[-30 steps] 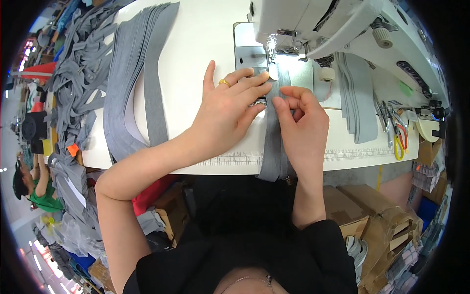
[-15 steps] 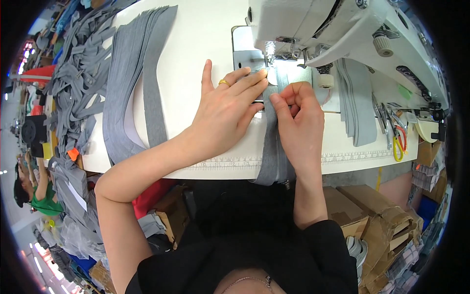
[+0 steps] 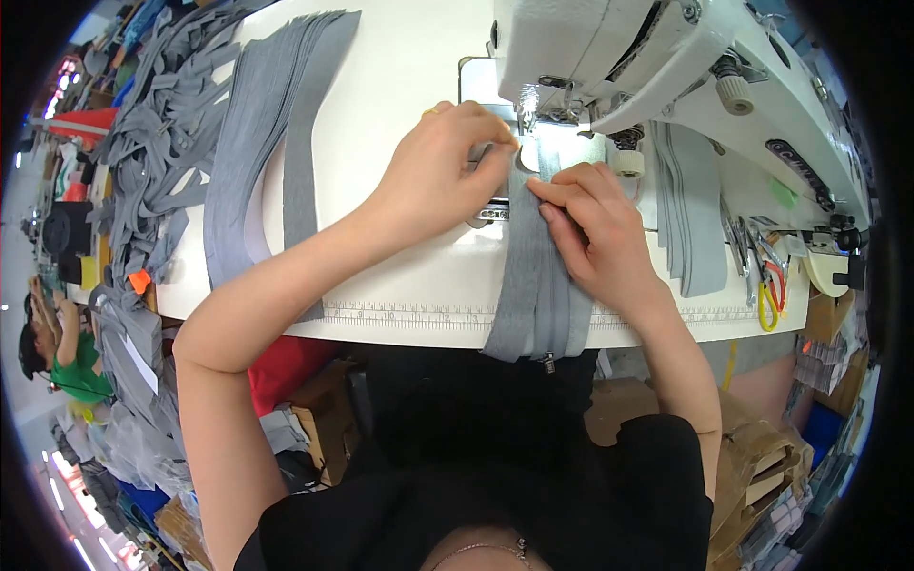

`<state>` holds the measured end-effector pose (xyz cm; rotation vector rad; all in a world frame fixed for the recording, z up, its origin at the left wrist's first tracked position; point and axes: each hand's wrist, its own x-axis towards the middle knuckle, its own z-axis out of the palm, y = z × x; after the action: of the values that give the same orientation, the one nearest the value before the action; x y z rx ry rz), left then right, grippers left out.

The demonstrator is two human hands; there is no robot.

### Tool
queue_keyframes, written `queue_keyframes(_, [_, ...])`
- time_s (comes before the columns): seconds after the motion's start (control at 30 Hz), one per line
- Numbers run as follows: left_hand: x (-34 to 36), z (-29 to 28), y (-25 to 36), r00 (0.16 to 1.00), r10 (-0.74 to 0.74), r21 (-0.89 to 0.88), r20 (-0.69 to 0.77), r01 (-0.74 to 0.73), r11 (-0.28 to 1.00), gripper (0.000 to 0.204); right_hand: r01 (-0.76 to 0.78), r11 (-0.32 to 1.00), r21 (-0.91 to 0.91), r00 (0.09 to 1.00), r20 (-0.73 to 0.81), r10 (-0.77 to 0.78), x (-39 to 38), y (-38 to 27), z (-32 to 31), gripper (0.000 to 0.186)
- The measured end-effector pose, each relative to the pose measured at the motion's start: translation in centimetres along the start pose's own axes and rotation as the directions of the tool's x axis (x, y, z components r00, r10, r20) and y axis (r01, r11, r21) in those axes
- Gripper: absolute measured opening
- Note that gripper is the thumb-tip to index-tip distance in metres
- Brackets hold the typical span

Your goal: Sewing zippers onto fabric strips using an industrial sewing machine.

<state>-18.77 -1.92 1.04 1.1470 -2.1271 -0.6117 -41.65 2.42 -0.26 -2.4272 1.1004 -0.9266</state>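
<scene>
Strip: a grey fabric strip (image 3: 519, 285) is lying on the white tabletop (image 3: 400, 276), running from beneath the needle area of the white sewing machine (image 3: 609, 43) to the near edge, where its end is hanging slightly over. A zipper (image 3: 546, 300) is running lengthwise along it; the metal zipper pull (image 3: 548, 363) is dangling just past that edge.

Left hand: the left hand (image 3: 440, 171) is arching in from the strip's left side, fingers curling, thumb and forefinger tips almost closing together at the strip's left border near the needle. Whether they are pinching cloth: cannot tell.

Right hand: the right hand (image 3: 606, 228) is reaching over the strip's right side, forefinger and thumb resting on it slightly apart, the other fingers bending inward. Whether any cloth is being gripped: cannot tell.

Surroundings: a stack of grey strips (image 3: 249, 143) is lying toward the left edge of the tabletop, a tangled grey pile (image 3: 171, 143) spreading beyond it. Light grey pieces (image 3: 700, 233) are lying right of the strip; red-and-yellow-handled scissors (image 3: 769, 297) are lying near the near right corner. A printed ruler scale (image 3: 428, 315) is following the near edge.
</scene>
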Motion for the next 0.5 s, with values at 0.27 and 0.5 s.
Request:
queue_keyframes(0.27, [3.6, 0.1, 0.0, 0.839, -0.505, -0.189, 0.200, 0.539, 0.821, 0.027, 0.019, 1.000, 0.019, 0.997, -0.078, -0.017, 0.1, 0.4, 0.4, 0.021])
queue_keyframes(0.5, [4.5, 0.2, -2.1, 0.883, -0.400, -0.317, 0.246, 0.463, 0.827, 0.032, 0.015, 1.000, 0.019, 0.996, -0.089, -0.013, 0.0, 0.2, 0.3, 0.021])
